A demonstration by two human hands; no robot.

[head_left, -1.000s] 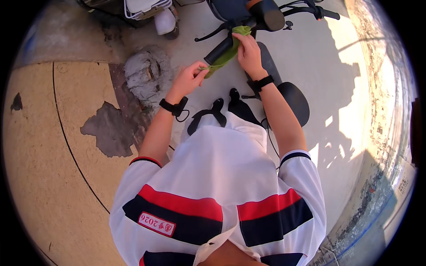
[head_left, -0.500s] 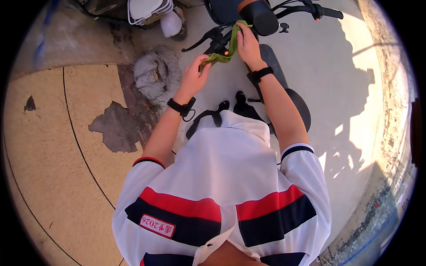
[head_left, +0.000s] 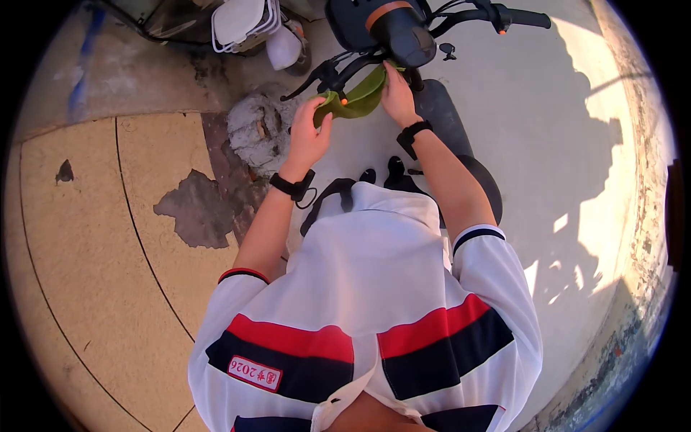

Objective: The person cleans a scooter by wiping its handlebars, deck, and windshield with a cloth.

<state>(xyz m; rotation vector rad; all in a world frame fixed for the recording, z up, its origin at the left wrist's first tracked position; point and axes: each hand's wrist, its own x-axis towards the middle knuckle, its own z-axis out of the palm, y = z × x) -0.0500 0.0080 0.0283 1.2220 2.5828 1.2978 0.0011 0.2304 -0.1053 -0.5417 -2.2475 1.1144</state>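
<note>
A green cloth [head_left: 362, 99] hangs in a loose sag between my two hands, beside the left handlebar of a dark two-wheeler [head_left: 440, 108]. My left hand [head_left: 308, 140] pinches the cloth's left end, near the brake lever [head_left: 302, 85]. At the other end, my right hand [head_left: 398, 99] grips the cloth close to the handlebar stem, just below a black rounded part with a brown band [head_left: 389, 16]. Part of the cloth's upper edge lies against the bar. A black band circles each wrist.
The right handlebar grip [head_left: 529, 18] juts out at the top right. At the upper left stands another vehicle with a white lidded basket [head_left: 243, 25] and a white rounded object [head_left: 283, 50]. A rough grey lump [head_left: 258, 133] lies left of my left hand. A worn wall [head_left: 637, 137] curves along the right.
The cloth has gone from a narrow twisted strip to a wider, spread-out sag. Both hands sit slightly lower in view, still holding its ends; the camera view has shifted a little.
</note>
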